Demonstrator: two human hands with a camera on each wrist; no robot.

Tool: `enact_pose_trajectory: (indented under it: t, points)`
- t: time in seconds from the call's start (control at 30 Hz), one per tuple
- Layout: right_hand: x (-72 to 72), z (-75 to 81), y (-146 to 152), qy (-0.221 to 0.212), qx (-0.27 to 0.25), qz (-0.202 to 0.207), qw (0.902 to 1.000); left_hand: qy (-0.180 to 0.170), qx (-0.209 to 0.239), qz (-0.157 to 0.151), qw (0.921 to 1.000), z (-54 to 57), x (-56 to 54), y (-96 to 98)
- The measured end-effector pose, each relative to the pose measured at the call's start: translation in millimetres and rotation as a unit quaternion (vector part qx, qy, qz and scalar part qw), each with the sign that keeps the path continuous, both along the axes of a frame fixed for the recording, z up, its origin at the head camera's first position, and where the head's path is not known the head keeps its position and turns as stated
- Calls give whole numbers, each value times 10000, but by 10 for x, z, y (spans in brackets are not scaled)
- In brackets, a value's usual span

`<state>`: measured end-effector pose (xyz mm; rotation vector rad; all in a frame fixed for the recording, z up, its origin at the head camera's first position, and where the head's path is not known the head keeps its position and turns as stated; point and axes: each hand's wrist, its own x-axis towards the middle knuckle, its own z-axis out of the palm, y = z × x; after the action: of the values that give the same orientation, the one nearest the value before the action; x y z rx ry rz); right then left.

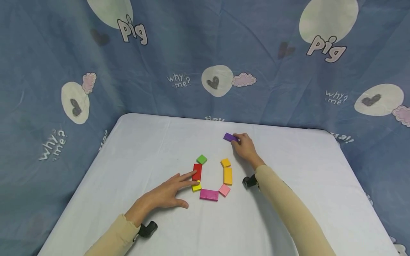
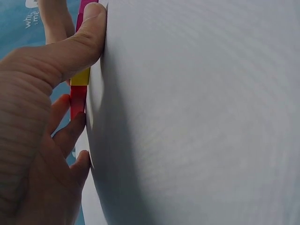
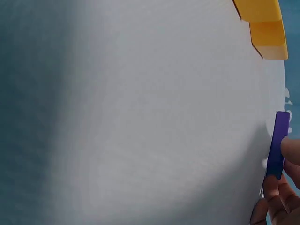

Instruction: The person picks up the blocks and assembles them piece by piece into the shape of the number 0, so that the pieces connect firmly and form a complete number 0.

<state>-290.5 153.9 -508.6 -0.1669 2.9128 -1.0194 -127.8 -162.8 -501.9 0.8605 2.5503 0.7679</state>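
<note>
In the head view, my right hand (image 1: 246, 146) pinches a purple rectangular block (image 1: 229, 137) by its right end, towards the back of the white table. The right wrist view shows the same purple block (image 3: 278, 143) between thumb and fingers. My left hand (image 1: 168, 192) is spread, its fingertips touching a red rectangular block (image 1: 197, 171) and a yellow square block (image 1: 196, 187). A green square block (image 1: 201, 159) touches the red one's far end. A magenta block (image 1: 209, 195), a pink square (image 1: 224, 190), an orange-yellow rectangle (image 1: 227, 176) and a small orange-yellow square (image 1: 225, 163) continue the outline.
The blocks lie in a U shape on the white tablecloth (image 1: 153, 142), with its opening towards the back. A blue printed curtain (image 1: 166, 46) hangs behind and beside the table. A black camera (image 1: 148, 229) is strapped at my left wrist, another black camera (image 1: 250, 181) at my right.
</note>
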Motion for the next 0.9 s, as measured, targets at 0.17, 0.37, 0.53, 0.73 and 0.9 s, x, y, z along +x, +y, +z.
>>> enact_pose_trajectory:
  t: [0.17, 0.37, 0.53, 0.73, 0.9]
  points:
    - [20, -7, 0, -1, -32, 27, 10000, 18, 32, -16, 10000, 4, 4, 5]
    - [42, -10, -9, 13, -28, 94, 10000, 46, 60, 5, 10000, 3, 6, 5]
    - [69, 2, -17, 43, -85, 117, 9999, 90, 56, -43, 9999, -15, -5, 2]
    - [97, 9, -13, 137, -164, 247, 9995, 78, 122, -54, 9999, -25, -14, 2]
    - [113, -6, -3, 133, -160, 367, 9991, 1, 126, -31, 9999, -19, -10, 4]
